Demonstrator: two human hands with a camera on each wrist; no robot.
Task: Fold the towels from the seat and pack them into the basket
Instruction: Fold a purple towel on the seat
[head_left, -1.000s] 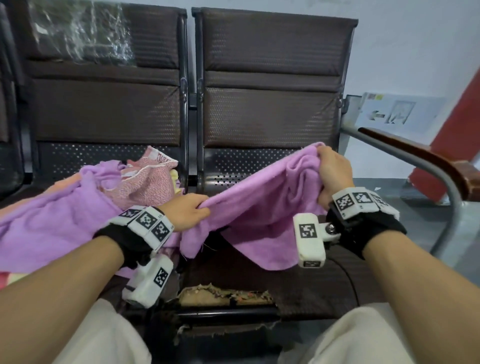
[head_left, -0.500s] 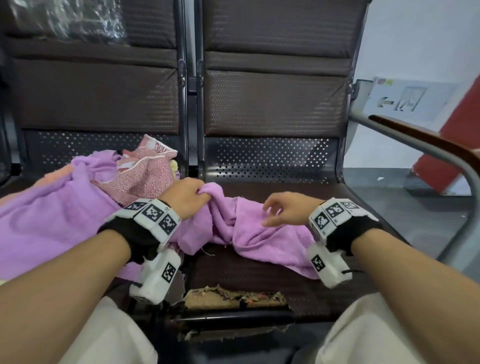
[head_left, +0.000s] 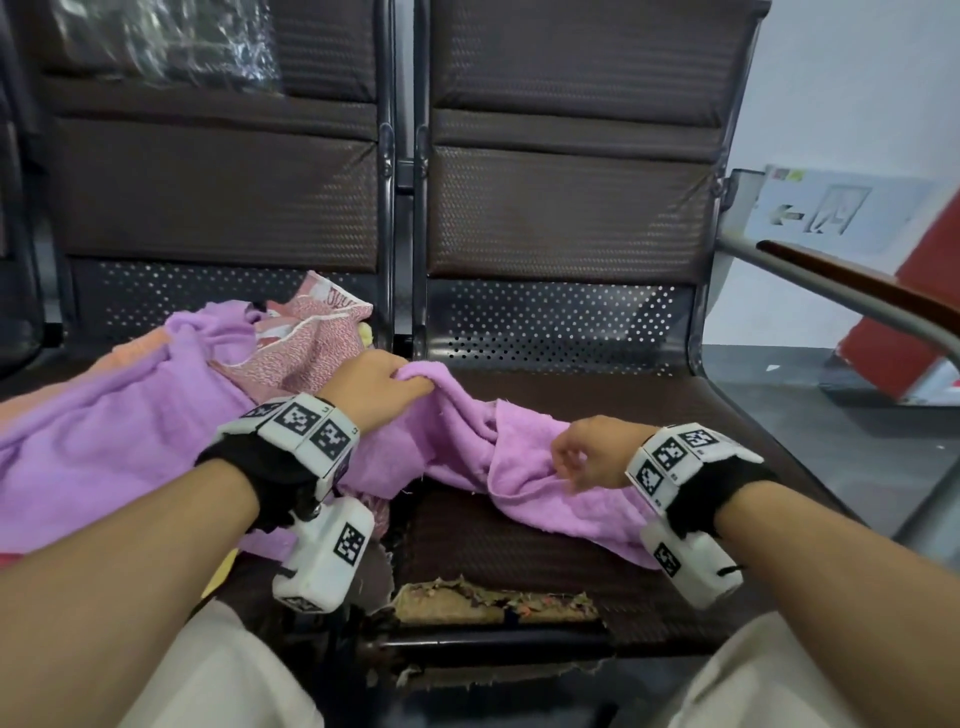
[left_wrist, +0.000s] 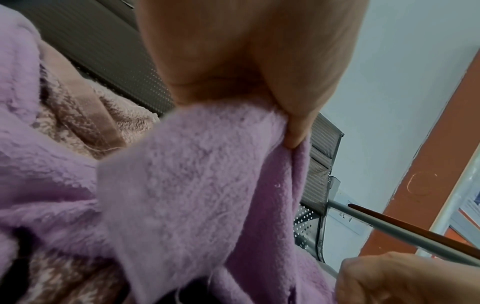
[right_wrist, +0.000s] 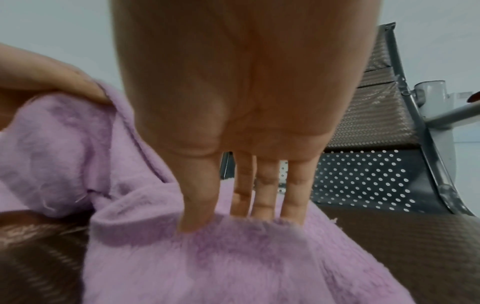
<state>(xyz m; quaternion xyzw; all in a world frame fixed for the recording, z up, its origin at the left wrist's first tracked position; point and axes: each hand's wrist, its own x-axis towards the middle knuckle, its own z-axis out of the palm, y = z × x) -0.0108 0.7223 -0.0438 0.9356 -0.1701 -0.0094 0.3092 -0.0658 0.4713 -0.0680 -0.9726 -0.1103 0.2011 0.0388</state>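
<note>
Purple towel (head_left: 524, 467) gripped by left hand (head_left: 371, 387) (bunched), under right hand (head_left: 592, 454)

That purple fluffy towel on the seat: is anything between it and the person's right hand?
Nothing visible. The right hand has its straight fingers reaching the purple fluffy towel directly; the left hand grips its far end.

Black wrist straps (head_left: 270, 462) carry white blocks (head_left: 324, 558) printed with black square markers (both wrists); pale trousers (head_left: 223, 675).
</note>
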